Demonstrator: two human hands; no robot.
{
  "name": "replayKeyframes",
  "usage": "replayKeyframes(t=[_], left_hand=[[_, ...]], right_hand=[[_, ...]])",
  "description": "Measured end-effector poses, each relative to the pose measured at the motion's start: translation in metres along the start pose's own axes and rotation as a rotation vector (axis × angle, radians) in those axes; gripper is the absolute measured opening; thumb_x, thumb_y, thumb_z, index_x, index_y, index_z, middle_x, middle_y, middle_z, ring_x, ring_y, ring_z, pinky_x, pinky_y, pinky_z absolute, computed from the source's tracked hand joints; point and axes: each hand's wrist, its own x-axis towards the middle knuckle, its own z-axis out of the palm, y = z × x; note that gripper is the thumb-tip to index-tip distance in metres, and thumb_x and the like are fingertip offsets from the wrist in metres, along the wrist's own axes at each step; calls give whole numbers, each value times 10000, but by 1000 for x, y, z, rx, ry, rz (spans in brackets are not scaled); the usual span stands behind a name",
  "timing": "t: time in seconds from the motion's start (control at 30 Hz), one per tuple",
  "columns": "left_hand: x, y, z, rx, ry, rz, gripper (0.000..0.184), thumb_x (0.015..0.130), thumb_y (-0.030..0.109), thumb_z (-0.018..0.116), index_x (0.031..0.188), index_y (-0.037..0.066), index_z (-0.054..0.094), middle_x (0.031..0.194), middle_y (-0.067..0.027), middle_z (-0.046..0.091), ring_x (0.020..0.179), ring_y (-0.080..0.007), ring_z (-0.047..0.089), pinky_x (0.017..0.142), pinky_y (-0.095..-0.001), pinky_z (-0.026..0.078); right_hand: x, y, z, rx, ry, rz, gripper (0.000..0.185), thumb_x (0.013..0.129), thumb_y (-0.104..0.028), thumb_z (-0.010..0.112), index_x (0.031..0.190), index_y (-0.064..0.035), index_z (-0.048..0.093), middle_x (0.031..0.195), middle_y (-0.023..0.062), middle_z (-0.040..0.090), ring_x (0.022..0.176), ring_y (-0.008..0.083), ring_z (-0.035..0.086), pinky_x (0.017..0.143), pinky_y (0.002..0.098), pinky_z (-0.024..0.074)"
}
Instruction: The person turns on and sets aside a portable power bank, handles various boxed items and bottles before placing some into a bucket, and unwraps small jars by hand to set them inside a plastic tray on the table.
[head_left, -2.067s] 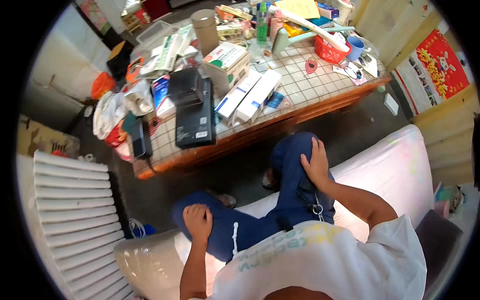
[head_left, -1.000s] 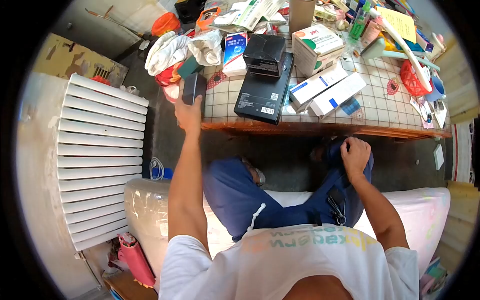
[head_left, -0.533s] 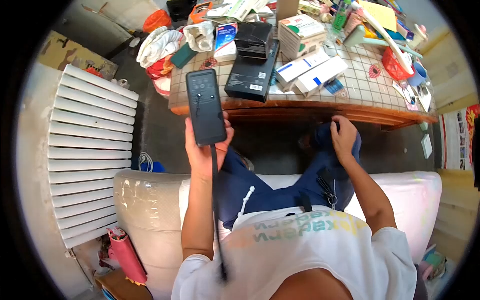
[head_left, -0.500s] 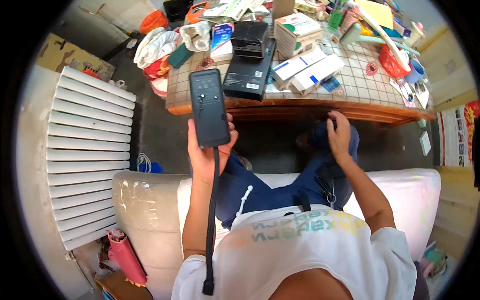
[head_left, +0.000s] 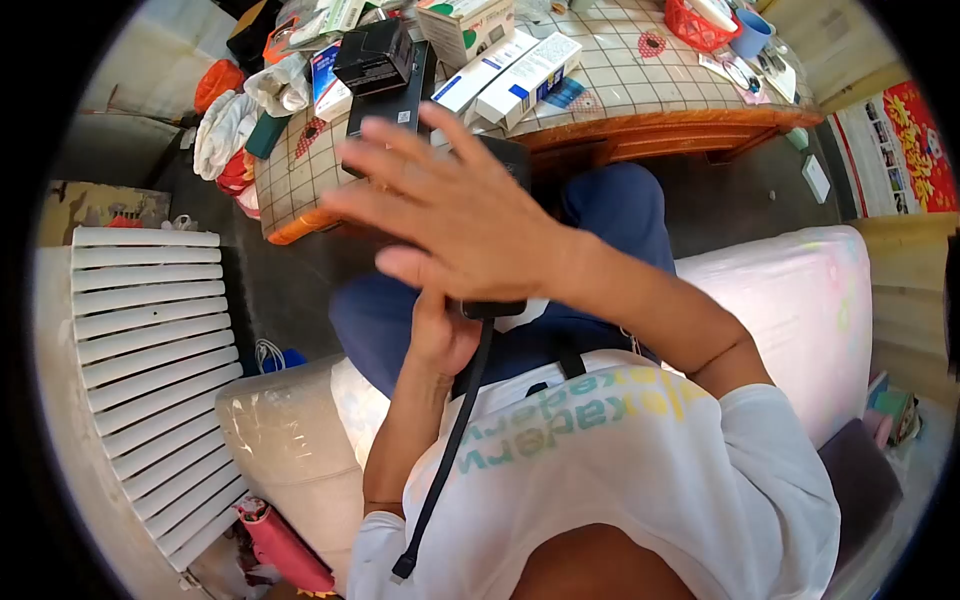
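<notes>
A black power bank (head_left: 512,162) stands out in front of me, gripped from beneath by my left hand (head_left: 443,338). Most of its face is hidden behind my right hand (head_left: 465,210), and only the upper right corner and the bottom edge show. My right hand is spread open across it, fingers pointing left and slightly blurred; I cannot tell whether it touches the surface. From the bottom end a flat black cable (head_left: 458,425) hangs down across the white shirt to a small plug. The left fingers are mostly covered.
A table (head_left: 625,95) with a checked cover carries black boxes (head_left: 374,58), white boxes (head_left: 530,80), a red basket (head_left: 697,28) and a blue cup (head_left: 750,35). A white radiator (head_left: 155,340) stands at the left, and a beige sofa (head_left: 285,420) is below.
My right hand has swung left from above the knee to in front of the power bank. The left hand and power bank sit lower and further right. The camera view has turned.
</notes>
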Motion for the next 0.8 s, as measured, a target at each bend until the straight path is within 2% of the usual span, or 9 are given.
replayKeyframes(t=[0.07, 0.2, 0.3, 0.37, 0.43, 0.53, 0.6, 0.7, 0.8], left_hand=[[1, 0, 2, -73, 42, -62, 460, 920, 359, 409, 1272, 65, 381, 1241, -45, 475, 1124, -160, 461, 950, -333, 364], [2, -4, 3, 31, 85, -76, 561, 906, 493, 306, 1156, 21, 477, 1041, -149, 568, 898, -229, 577, 700, -340, 484], [0, -12, -10, -10, 139, -119, 582, 910, 498, 270, 1160, 11, 469, 1045, -166, 556, 898, -241, 564, 693, -348, 472], [-8, -11, -20, -96, -17, -158, 594, 907, 500, 259, 1172, 8, 460, 1048, -174, 548, 901, -246, 553, 716, -361, 464], [-12, -2, -26, -104, -113, -123, 604, 904, 503, 251, 1179, 5, 455, 1053, -179, 541, 903, -248, 544, 742, -373, 455], [-18, 14, -16, -5, 0, 16, 566, 896, 479, 316, 1173, 4, 454, 1073, -172, 531, 918, -243, 538, 797, -366, 441], [-9, 18, -1, 102, 100, 195, 519, 891, 426, 382, 1189, 5, 438, 1094, -167, 526, 943, -242, 534, 829, -355, 429], [6, 18, 10, 329, 127, 449, 517, 863, 257, 509, 1282, 3, 344, 1189, -134, 479, 1048, -208, 489, 919, -313, 367], [17, 12, 17, 698, 170, 643, 585, 863, 186, 519, 1352, 24, 243, 1293, -127, 370, 1178, -222, 380, 986, -302, 275]], right_hand=[[5, 10, -1, -61, 49, -2, 452, 838, -304, 455, 1272, -185, 415, 1378, 80, 316, 1295, 250, 247, 1051, 466, 115], [7, 45, -1, -186, 119, 72, 418, 858, -259, 412, 1268, -180, 418, 1358, 106, 338, 1284, 270, 260, 1044, 460, 148], [-6, 86, 12, -207, 204, 104, 372, 849, -257, 426, 1202, -148, 472, 1308, 118, 396, 1240, 275, 325, 1012, 467, 201], [-19, 119, 21, -474, 187, 140, 322, 851, -224, 427, 1147, -137, 518, 1252, 102, 462, 1200, 268, 373, 989, 473, 223], [-48, 152, 29, -444, 27, 335, 264, 847, -208, 452, 1069, -113, 561, 1137, 67, 551, 1105, 250, 464, 904, 441, 337], [-37, 91, 0, -19, -129, 928, 203, 858, -195, 512, 1007, -77, 582, 973, 63, 613, 1042, 212, 518, 830, 304, 402], [-49, 78, 7, 438, 43, 1016, 231, 854, -198, 531, 1036, -63, 568, 1011, 68, 595, 1037, 167, 510, 824, 269, 407], [-57, 56, 20, 944, 258, 808, 316, 842, -180, 563, 1125, -44, 524, 1085, 77, 547, 1057, 132, 480, 881, 256, 382], [-57, 22, 25, 1448, 102, 888, 589, 864, -384, 503, 1325, -76, 306, 1238, 71, 431, 1145, 159, 407, 936, 295, 341]])
